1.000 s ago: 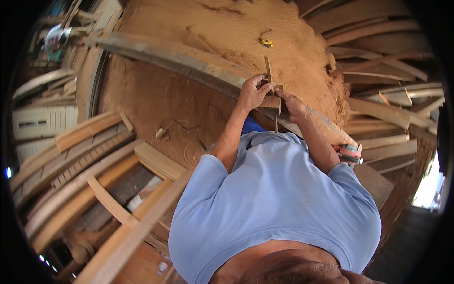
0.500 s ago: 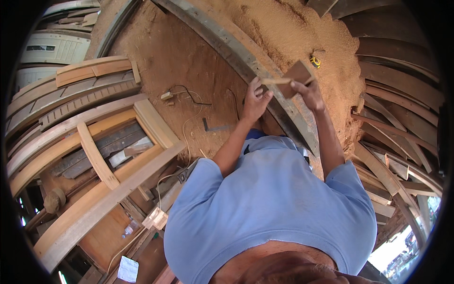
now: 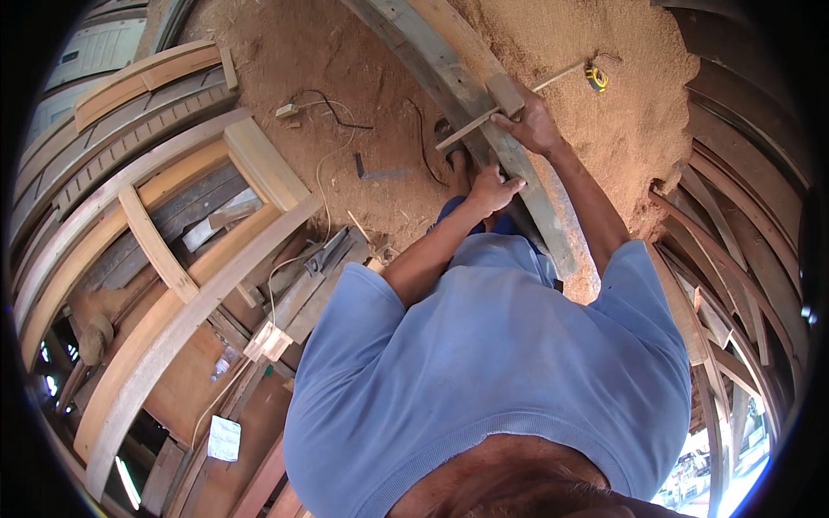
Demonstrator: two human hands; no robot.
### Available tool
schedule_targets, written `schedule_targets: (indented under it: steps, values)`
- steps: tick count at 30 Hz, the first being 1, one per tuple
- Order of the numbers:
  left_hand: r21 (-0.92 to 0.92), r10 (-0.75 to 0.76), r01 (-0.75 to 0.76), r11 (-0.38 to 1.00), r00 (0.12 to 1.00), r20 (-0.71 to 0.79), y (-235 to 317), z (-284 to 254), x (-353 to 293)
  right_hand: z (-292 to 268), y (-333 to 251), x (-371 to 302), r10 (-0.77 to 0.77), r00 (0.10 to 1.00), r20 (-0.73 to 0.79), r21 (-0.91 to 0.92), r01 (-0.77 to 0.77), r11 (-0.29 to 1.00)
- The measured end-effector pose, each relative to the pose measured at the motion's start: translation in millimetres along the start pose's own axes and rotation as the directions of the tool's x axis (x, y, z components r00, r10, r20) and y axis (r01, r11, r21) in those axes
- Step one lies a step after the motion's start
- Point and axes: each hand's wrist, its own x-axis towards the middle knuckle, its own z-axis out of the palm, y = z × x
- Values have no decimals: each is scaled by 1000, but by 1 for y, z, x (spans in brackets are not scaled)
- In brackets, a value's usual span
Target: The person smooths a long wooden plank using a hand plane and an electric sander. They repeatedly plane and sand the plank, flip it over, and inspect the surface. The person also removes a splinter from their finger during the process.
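Nearest: light-blue fabric shirt (image 3: 492, 345). Left hand (image 3: 494, 192) just beyond, near the beam's closer stretch, thumb spread, nothing visible in its grip. Right hand (image 3: 534, 128) farther out; grip closed on brown rectangular wooden block (image 3: 504, 93), thumb by thin pale straight wooden stick (image 3: 467, 129).

Block and stick sit at long grey weathered timber beam (image 3: 453, 82), stick lying crosswise over it; whether block actually touches can't tell. Step in hand looks like placing the block-and-stick piece against the beam; next move seems to call for a firm right grip, block square to the edge.

Look: block plain, squared; stick slim, sticking out both sides; through the block or alongside, can't tell. Farther: yellow-and-black tape measure (image 3: 596, 78) on tan sawdust (image 3: 639, 147), near stick's far end.
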Motion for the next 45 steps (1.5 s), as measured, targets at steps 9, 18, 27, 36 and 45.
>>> schedule_targets:
  steps: [9,18,27,36,45]
  values:
    - [-343,76,-154,926,970,-231,-57,75,5,-4,32,-76,-163,986,-32,-87,160,983]
    - [-262,141,-189,946,971,-191,-59,70,13,16,39,2,-349,923,-159,-128,331,935]
    - [-259,-27,50,965,996,90,-64,128,-30,-20,55,-151,-146,988,-44,-73,143,987]
    - [46,15,-19,999,996,84,-63,125,-25,9,69,-73,-292,941,-173,-44,289,956]
    - [19,-1,-2,1000,984,180,-80,173,-56,-23,67,-206,-115,991,-64,-37,113,993]
